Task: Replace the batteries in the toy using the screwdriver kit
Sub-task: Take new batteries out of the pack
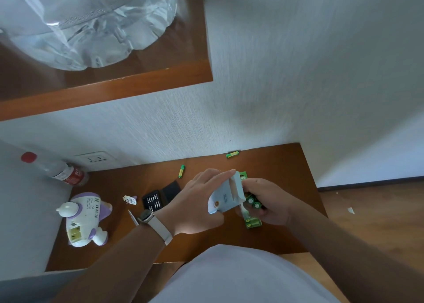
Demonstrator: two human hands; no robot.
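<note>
My left hand (202, 199) grips a pale blue cardboard box (226, 193) with its flap open, held above the wooden table (286, 169). My right hand (266, 201) holds a green pack of batteries (253, 203) right beside the box's open end. The white and purple toy (86, 219) lies on its back at the table's left, battery compartment uncovered. An open black screwdriver kit (152, 200) sits between toy and hands. Its small white cover (130, 199) lies next to the kit. Two loose green batteries (181, 171) (232, 154) lie near the wall.
A plastic bottle with a red cap (57, 171) lies at the back left corner below a wall socket (96, 158). A wooden shelf (110, 89) above holds a big clear water jug (89, 23). A thin white tool (132, 216) lies by my left wrist.
</note>
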